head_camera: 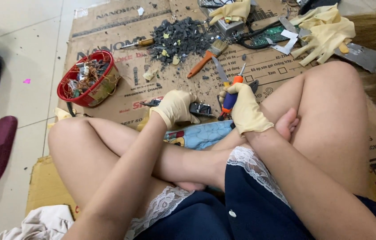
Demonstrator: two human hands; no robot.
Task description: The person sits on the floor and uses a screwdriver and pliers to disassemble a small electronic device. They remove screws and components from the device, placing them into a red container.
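Cream rubber gloves on both my hands. My left hand (175,108), centre of the frame, is closed over a small black part (201,109); the part sticks out to the right of my fingers (183,116), which wrap its left end, and it rests on the cardboard sheet (121,95). My right hand (245,111), just right of centre, is clenched around an orange-and-blue-handled tool (231,98); the handle runs through my fist and the metal blade (219,70) points up and left, above the black part, not touching it as far as I can tell. A second thin tool tip shows beside it; I cannot tell what it is. Upper centre: a pile of dark broken bits (180,38), an orange-handled brush (206,56) just to its right. Left of centre: a red basket (91,79) holding copper wire. Upper right: loose gloves (326,31) and a green circuit board (271,36). A blue patterned cloth (203,134) lies just below my hands.
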